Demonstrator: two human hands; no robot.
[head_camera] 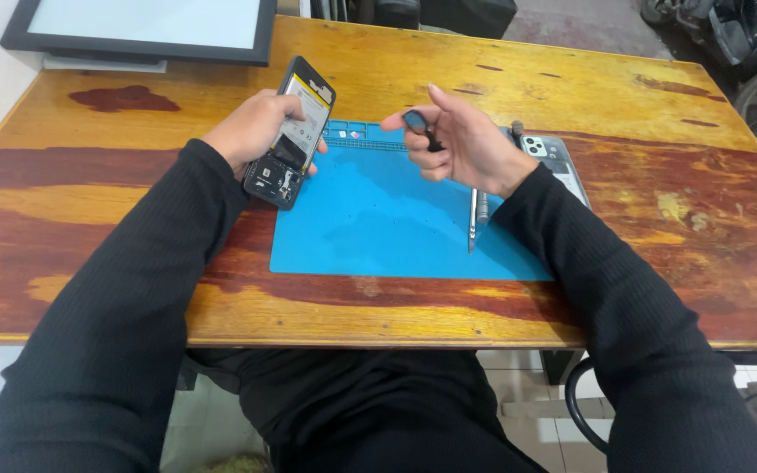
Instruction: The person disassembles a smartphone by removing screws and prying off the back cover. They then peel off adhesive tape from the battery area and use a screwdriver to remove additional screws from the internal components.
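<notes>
The left hand (pixel 251 131) is closed around one opened phone (pixel 293 133), fingers wrapped behind it and the thumb on its near edge; the phone stands tilted above the table, its exposed battery and boards facing the camera. The right hand (pixel 462 140) is half curled, palm turned up, its thumb and forefinger pinching one small dark part (pixel 419 124); the other fingers are loosely bent beneath it. The part sits just right of the phone, the two hands apart with a gap between them.

Below both hands lies one blue mat (pixel 378 228) on the wooden table (pixel 571 88). Under the right wrist two slim metal tools (pixel 477 217) rest on the mat side by side. Behind the right hand's fingers lies one phone back cover (pixel 554 158), partly hidden. Beyond the left hand's fingers stands one framed screen (pixel 142 26).
</notes>
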